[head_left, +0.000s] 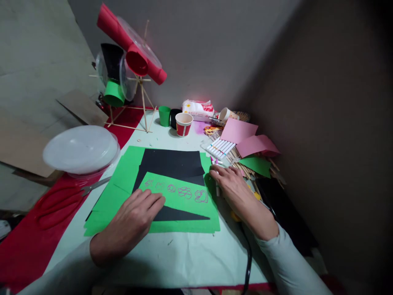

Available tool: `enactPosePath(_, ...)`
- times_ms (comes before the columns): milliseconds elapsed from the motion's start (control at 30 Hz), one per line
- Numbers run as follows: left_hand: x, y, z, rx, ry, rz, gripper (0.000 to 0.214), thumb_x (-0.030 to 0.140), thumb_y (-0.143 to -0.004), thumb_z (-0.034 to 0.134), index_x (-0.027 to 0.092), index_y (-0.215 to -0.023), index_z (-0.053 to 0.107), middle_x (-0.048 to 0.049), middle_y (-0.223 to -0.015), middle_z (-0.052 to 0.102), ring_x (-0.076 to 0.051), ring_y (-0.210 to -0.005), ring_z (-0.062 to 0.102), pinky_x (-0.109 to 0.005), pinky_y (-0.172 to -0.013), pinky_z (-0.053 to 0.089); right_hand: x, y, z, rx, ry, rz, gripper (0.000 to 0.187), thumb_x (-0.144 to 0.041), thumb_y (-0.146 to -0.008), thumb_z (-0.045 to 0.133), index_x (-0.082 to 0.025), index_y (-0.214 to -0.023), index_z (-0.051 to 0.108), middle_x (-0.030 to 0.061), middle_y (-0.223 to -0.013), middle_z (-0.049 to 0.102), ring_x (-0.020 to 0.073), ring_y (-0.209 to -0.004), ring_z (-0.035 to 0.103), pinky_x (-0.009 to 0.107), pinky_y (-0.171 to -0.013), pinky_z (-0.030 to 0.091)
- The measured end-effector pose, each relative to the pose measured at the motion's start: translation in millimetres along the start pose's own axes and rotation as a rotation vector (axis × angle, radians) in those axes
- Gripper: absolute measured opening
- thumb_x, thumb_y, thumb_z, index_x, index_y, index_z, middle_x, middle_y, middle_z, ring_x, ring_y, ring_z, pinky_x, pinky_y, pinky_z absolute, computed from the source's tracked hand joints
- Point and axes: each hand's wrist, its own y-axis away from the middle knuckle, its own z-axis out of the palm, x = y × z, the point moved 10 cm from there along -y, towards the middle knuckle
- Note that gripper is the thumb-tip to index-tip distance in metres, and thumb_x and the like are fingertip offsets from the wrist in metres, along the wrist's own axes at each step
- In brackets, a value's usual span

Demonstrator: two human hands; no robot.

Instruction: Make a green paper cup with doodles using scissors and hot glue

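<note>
- Presently, left hand (136, 215), fingers together, lies at eight o'clock on strip (192, 204); best pressed flat.
- Right hand (231, 188) at three, by marker (217, 191); pinch cannot be told.

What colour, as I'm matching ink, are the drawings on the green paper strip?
The drawings are purplish pink, seen best in the head view.

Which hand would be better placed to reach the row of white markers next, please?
Probably the right hand: it lies close by, just nearer than the white markers, while the left hand rests on the drawn-on green paper, farther away.
</note>
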Motion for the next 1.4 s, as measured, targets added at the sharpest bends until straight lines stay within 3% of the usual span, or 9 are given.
enactPosePath(167, -1, 4, 2.9, 0.068, -0.026, -0.008, 0.046, -0.006, -0.086, 0.040, 0.015, -0.114, 0.070, -0.0122, -0.112, 0.075, -0.029, -0.100, 0.067, -0.051, -0.092, 0.053, -7, -3, -18, 0.052, 0.039, 0.041, 0.028, 0.001, -0.092, 0.050, -0.015, -0.111, 0.063, 0.0166, -0.118, 0.070, 0.0299, -0.097, 0.063, 0.044, -0.087, 0.042)
enactPosePath(333, -1, 2, -0.6, 0.111, -0.021, -0.006, 0.051, -0.010, -0.084, 0.036, 0.016, -0.113, 0.069, -0.0107, -0.111, 0.076, -0.028, -0.102, 0.068, -0.049, -0.095, 0.052, -33, -10, -35, 0.097, 0.014, -0.061, 0.031, 0.004, -0.092, 0.049, -0.021, -0.077, 0.059, 0.0025, -0.074, 0.067, 0.0213, -0.071, 0.058, 0.035, -0.070, 0.045)
enactPosePath(533, 1, -4, -14.6, 0.114, 0.036, 0.021, 0.041, -0.006, -0.086, 0.039, 0.018, -0.098, 0.070, -0.0074, -0.098, 0.076, -0.023, -0.082, 0.065, -0.038, -0.082, 0.054, -118, 28, -81, 0.328, -0.072, -0.345, 0.030, -0.006, -0.096, 0.048, -0.021, -0.099, 0.073, 0.0087, -0.101, 0.079, 0.0240, -0.078, 0.061, 0.038, -0.070, 0.054)
enactPosePath(600, 1, -3, -14.2, 0.114, 0.076, 0.021, 0.039, -0.003, -0.086, 0.039, 0.018, -0.099, 0.069, -0.0083, -0.100, 0.075, -0.024, -0.083, 0.063, -0.039, -0.082, 0.053, -142, 43, -97, 0.383, -0.129, -0.416, 0.036, -0.001, -0.092, 0.052, -0.027, -0.096, 0.076, 0.0011, -0.084, 0.078, 0.0207, -0.061, 0.054, 0.034, -0.060, 0.052)
enactPosePath(700, -1, -1, -9.6, 0.108, 0.085, 0.009, 0.040, -0.002, -0.087, 0.038, 0.018, -0.103, 0.068, -0.0088, -0.105, 0.074, -0.025, -0.088, 0.061, -0.041, -0.088, 0.050, -159, 56, -120, 0.466, -0.245, -0.590, 0.026, -0.012, -0.099, 0.051, -0.013, -0.101, 0.077, 0.0069, -0.094, 0.079, 0.0194, -0.074, 0.061, 0.031, -0.063, 0.054)
enactPosePath(833, 3, -2, -6.5, 0.096, 0.053, 0.044, 0.040, -0.004, -0.089, 0.037, 0.015, -0.107, 0.068, -0.0112, -0.106, 0.073, -0.027, -0.090, 0.061, -0.044, -0.087, 0.049, -140, 44, -124, 0.454, -0.306, -0.544, 0.028, -0.008, -0.098, 0.048, -0.004, -0.100, 0.075, 0.0145, -0.094, 0.078, 0.0227, -0.071, 0.058, 0.036, -0.060, 0.048)
enactPosePath(1133, 12, -4, 1.0, 0.060, -0.115, 0.109, 0.028, 0.000, -0.092, 0.046, 0.008, -0.107, 0.069, -0.0114, -0.092, 0.069, -0.030, -0.082, 0.058, -0.047, -0.081, 0.046, -135, 39, -100, 0.353, -0.255, -0.498, 0.031, -0.004, -0.101, 0.043, -0.007, -0.091, 0.073, 0.0083, -0.073, 0.068, 0.0195, -0.065, 0.050, 0.036, -0.061, 0.038)
enactPosePath(1267, 13, -1, 2.5, 0.107, -0.126, 0.120, 0.027, -0.001, -0.092, 0.048, 0.008, -0.105, 0.070, -0.0105, -0.091, 0.070, -0.028, -0.080, 0.058, -0.046, -0.079, 0.045, -73, 26, -113, 0.429, -0.291, -0.228, 0.019, -0.007, -0.099, 0.053, -0.013, -0.090, 0.069, -0.0011, -0.059, 0.060, 0.0147, -0.055, 0.046, 0.032, -0.060, 0.035)
enactPosePath(1400, 13, -2, -0.4, 0.124, -0.125, 0.129, 0.027, -0.002, -0.091, 0.048, 0.009, -0.101, 0.071, -0.0105, -0.090, 0.070, -0.027, -0.077, 0.057, -0.043, -0.076, 0.043, -18, 4, -110, 0.355, -0.384, -0.033, 0.008, -0.014, -0.099, 0.059, -0.014, -0.096, 0.066, 0.0044, -0.080, 0.072, 0.0147, -0.067, 0.063, 0.026, -0.064, 0.044)
